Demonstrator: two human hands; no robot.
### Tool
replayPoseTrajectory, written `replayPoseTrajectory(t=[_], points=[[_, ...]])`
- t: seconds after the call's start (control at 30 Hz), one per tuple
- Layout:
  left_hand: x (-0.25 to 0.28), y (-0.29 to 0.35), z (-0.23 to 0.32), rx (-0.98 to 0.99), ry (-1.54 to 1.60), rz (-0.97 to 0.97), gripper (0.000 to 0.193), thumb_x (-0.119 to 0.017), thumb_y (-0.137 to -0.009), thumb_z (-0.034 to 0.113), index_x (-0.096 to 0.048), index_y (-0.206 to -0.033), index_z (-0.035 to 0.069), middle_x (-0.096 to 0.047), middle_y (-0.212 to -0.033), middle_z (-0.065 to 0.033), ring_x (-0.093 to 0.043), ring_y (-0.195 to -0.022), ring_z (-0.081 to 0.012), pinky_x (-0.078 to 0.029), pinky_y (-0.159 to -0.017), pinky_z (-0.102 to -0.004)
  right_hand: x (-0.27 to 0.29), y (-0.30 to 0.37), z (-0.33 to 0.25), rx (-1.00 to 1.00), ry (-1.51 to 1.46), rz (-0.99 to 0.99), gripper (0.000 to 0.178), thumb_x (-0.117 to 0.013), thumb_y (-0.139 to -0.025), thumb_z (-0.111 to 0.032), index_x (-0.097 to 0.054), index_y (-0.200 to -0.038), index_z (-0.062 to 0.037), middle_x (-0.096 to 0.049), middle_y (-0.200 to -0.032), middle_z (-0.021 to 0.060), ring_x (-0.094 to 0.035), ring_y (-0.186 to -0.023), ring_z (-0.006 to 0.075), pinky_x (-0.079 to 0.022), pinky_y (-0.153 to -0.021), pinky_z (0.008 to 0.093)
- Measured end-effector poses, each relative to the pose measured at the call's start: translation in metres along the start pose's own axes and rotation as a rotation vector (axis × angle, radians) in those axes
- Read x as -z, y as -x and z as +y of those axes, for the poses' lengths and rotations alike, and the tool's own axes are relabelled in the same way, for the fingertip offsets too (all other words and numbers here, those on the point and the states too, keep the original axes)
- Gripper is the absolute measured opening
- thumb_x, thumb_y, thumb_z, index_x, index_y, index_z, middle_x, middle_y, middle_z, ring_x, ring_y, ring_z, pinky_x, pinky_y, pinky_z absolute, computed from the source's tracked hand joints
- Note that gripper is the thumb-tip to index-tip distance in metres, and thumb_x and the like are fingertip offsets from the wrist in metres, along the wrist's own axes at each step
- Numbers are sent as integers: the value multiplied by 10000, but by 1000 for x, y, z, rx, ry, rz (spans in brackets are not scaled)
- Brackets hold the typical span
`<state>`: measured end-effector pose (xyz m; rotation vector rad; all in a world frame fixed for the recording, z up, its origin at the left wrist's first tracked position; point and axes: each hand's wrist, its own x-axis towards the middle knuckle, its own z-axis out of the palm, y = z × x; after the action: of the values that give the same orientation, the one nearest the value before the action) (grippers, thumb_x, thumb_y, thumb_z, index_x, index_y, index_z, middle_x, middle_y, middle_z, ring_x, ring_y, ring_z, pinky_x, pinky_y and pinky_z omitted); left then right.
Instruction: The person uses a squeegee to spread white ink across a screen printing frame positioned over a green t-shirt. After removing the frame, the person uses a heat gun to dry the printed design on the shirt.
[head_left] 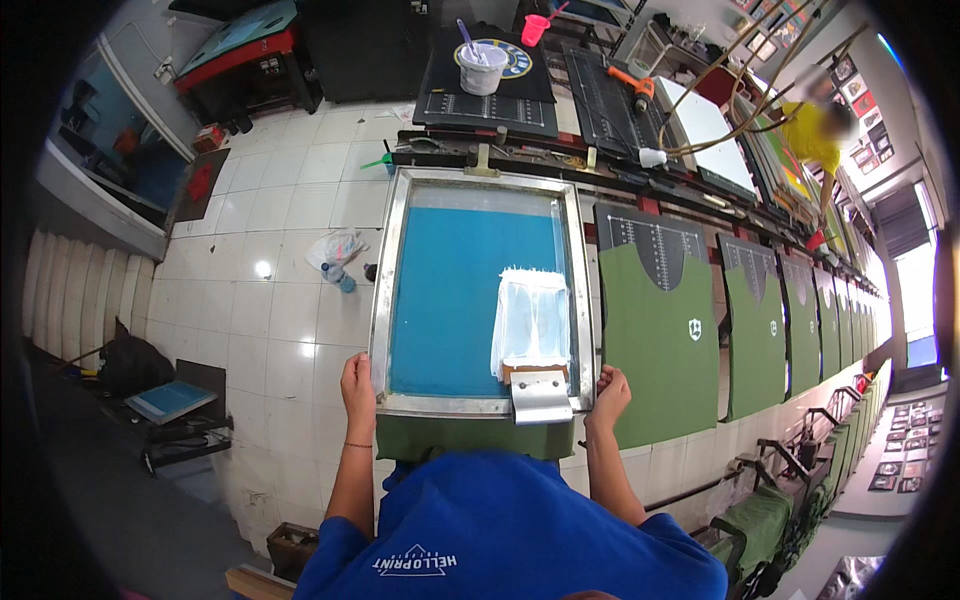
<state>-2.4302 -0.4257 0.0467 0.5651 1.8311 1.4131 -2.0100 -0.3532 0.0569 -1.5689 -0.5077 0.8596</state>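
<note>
Printer Grips Screen Over Green Garment

A person in a blue shirt holds a metal-framed screen (480, 405) above green fabric (470, 438), the left hand (358, 380) curled around its left rail and the right hand (608, 392) closed on the right rail, both near the closest corners. On the blue mesh, a white-smeared patch (533, 318) sits right of center; a squeegee (541, 395) rests at its near end, its metal grip overlapping the near rail. Beyond, a white tub (482, 72) of whitish paste has a purple-handled tool standing in it, near a pink cup (535, 30). Tiled floor (250, 330) lies open at left; at right, a green-draped board (660, 350) leaves just a narrow gap. The screen's long axis points away from the wearer, its far rail at a clamp (483, 163).
</note>
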Motion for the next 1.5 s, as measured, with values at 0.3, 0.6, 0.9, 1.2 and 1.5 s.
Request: replayPoseTrajectory(t=[0.3,0.6,0.9,1.2,1.5], points=[[-8,-13,-48,-22,-30,104,334,-530,-1031,273,-651,-1051,-38,-625,-903,-48,-545,-853,-141,-454,-793,-295,1,-12,50,104,180,63,339,-511,-1006,-229,-651,-795,-3,-390,-583,-56,-344,-538,51,-245,-502,263],[-14,-13,-52,-106,-182,175,371,-528,-1025,300,-650,-972,-46,-636,-847,-86,-564,-796,-188,-464,-774,-330,9,-19,65,176,275,62,395,-515,-1011,-243,-599,-727,19,-457,-590,-6,-416,-566,103,-338,-537,312],[-8,-1,-50,-398,-481,443,339,-560,-1007,306,-640,-1003,-24,-640,-881,-114,-579,-823,-227,-476,-815,-370,14,-12,64,180,184,-136,333,-512,-1017,-229,-590,-799,10,-512,-682,14,-461,-665,106,-392,-615,308],[-45,117,-30,-190,-244,-166,224,-568,-1021,195,-640,-1075,-10,-666,-908,-57,-620,-773,-136,-516,-696,-285,2,1,57,216,428,21,371,-501,-1017,-281,-624,-866,35,-660,-778,142,-611,-736,270,-481,-733,410],[-123,149,-25,484,-75,-806,228,-512,-1036,202,-614,-1078,3,-647,-917,-86,-662,-792,-176,-564,-703,-312,25,45,-12,847,788,-734,426,-768,-806,-202,-613,-1170,-43,-633,-1199,147,-582,-1105,340,-457,-943,442]])
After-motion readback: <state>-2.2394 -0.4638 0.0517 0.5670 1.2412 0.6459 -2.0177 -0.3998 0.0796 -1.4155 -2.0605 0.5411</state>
